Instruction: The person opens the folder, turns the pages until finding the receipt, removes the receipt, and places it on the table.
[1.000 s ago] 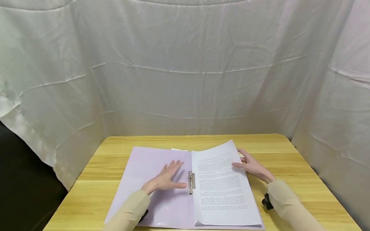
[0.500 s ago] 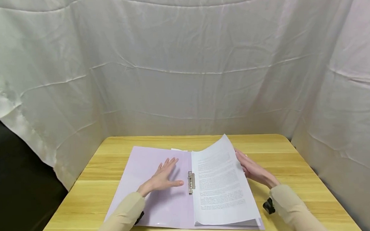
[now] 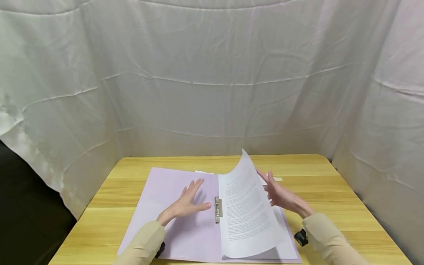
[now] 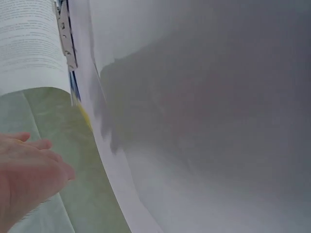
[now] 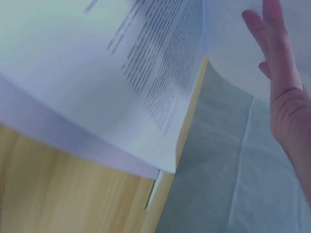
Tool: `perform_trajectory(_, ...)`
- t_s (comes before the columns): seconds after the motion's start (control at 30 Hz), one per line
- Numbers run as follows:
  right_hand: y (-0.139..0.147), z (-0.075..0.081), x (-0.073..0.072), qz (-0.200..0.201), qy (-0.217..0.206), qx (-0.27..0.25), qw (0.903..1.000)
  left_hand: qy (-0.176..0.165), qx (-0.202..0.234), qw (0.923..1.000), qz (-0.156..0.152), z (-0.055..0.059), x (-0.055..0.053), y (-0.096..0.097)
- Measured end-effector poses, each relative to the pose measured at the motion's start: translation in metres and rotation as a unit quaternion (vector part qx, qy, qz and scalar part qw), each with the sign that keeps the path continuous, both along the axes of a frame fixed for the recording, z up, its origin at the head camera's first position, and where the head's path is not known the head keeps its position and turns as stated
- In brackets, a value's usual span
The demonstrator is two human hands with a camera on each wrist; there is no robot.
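A lilac folder [image 3: 169, 182] lies wide on the table, with a metal clip [image 3: 218, 210] along its spine. On its right side is a stack of printed paper [image 3: 285, 245]. The top sheet [image 3: 248, 215] is lifted and bowed toward the spine, its far corner standing high. My right hand [image 3: 281, 195] is behind the raised sheet's right edge; in the right wrist view its extended fingers [image 5: 279, 53] lie against the paper. Over the left cover hovers my left hand [image 3: 183, 207], fingers spread and holding nothing.
The wooden table [image 3: 113, 214] has rounded far corners. Pale slips stick out past the folder's top edge, one left of the spine [image 3: 203, 172] and a yellowish one [image 3: 278, 179] at the right. Grey-white curtains [image 3: 210, 70] enclose the back and sides.
The top sheet has risen and swung leftward, exposing more of the stack beneath. My right hand has slid from the stack's edge to behind the sheet. The left hand has shifted slightly left.
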State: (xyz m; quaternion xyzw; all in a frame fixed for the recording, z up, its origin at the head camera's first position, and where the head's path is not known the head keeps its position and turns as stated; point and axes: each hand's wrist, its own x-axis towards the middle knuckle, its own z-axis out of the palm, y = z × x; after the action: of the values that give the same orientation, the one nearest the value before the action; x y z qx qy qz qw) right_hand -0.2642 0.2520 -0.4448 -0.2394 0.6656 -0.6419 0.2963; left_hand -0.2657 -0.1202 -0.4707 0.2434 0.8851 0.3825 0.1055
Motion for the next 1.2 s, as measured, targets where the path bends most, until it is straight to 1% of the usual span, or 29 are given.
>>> perform_trajectory(0.27, -0.017, 0.002, 0.002, -0.014, 0.036, 0.056, 0.9977, -0.029, 0.033, 0.999, 0.006, 0.003, 0.002, 0.003)
perform_trajectory(0.4, -0.024, 0.004, 0.004, -0.017, 0.038, 0.064, 0.9971, -0.051, 0.047, 0.9974, 0.021, 0.004, 0.003, 0.004)
perform_trajectory(0.5, -0.03, 0.005, 0.005, -0.015, 0.036, 0.068, 0.997, -0.067, 0.068, 0.995, 0.027, 0.005, 0.003, 0.005)
perform_trajectory(0.67, -0.038, 0.002, 0.005, -0.018, 0.041, 0.087, 0.9952, -0.085, 0.115, 0.9894, 0.021, 0.007, 0.003, 0.009)
perform_trajectory(0.8, -0.045, -0.001, 0.005, -0.015, 0.052, 0.102, 0.9933, -0.094, 0.14, 0.9855, 0.018, 0.009, 0.004, 0.012)
perform_trajectory(1.0, -0.054, -0.004, 0.006, -0.004, 0.069, 0.115, 0.991, -0.11, 0.174, 0.9787, 0.002, 0.012, 0.004, 0.014)
perform_trajectory(1.1, -0.057, -0.005, 0.006, -0.005, 0.079, 0.123, 0.9892, -0.121, 0.192, 0.9739, -0.004, 0.014, 0.002, 0.015)
perform_trajectory(1.2, -0.059, -0.006, 0.006, -0.005, 0.083, 0.128, 0.9883, -0.134, 0.215, 0.9673, -0.01, 0.015, 0.0, 0.016)
